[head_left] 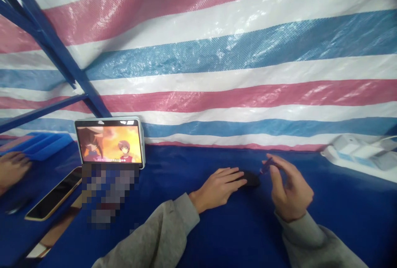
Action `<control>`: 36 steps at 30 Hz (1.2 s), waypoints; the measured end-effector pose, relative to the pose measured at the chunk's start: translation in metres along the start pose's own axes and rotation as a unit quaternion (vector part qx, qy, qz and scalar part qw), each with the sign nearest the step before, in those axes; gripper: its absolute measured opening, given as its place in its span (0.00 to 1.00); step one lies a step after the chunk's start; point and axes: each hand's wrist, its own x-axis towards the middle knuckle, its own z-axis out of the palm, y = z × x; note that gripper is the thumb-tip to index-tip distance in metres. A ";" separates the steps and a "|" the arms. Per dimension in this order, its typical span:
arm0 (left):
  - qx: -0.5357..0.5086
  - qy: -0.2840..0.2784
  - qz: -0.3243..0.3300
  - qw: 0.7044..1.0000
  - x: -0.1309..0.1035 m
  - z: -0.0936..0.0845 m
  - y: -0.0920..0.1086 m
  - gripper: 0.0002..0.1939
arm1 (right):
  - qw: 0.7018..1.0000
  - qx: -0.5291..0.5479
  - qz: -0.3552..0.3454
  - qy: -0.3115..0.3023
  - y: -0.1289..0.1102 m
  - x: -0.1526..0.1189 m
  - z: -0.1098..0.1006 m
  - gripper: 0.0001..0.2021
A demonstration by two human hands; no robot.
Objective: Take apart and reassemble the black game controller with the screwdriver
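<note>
A dark, rounded object that looks like a computer mouse lies on the blue tabletop. My left hand reaches over it from the left, its fingers laid across the near part and holding it against the table. Just to the right, my right hand is closed in a pinch, thumb against forefinger. Between those fingertips is a thin dark purple item, whose lower end comes close to the mouse's right edge; whether it touches, I cannot tell. Its exact kind is too small to make out.
A lit tablet stands at the back left, with a phone in front. Another person's hand is at the far left, near a blue compartment tray. White equipment with a cable sits back right. Striped sheeting hangs behind.
</note>
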 end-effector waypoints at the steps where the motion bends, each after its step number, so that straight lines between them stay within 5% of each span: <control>1: -0.001 -0.002 -0.001 1.000 0.000 0.000 0.000 0.17 | 1.000 -0.007 -0.014 0.001 0.000 0.001 0.000 0.12; 14: 0.007 -0.012 -0.008 1.000 0.001 -0.001 0.002 0.17 | 0.999 0.044 0.018 0.003 0.000 -0.003 0.002 0.14; 36: -0.004 -0.005 -0.007 1.000 0.001 -0.001 0.001 0.17 | 0.999 -0.034 -0.021 0.013 -0.003 0.004 0.000 0.14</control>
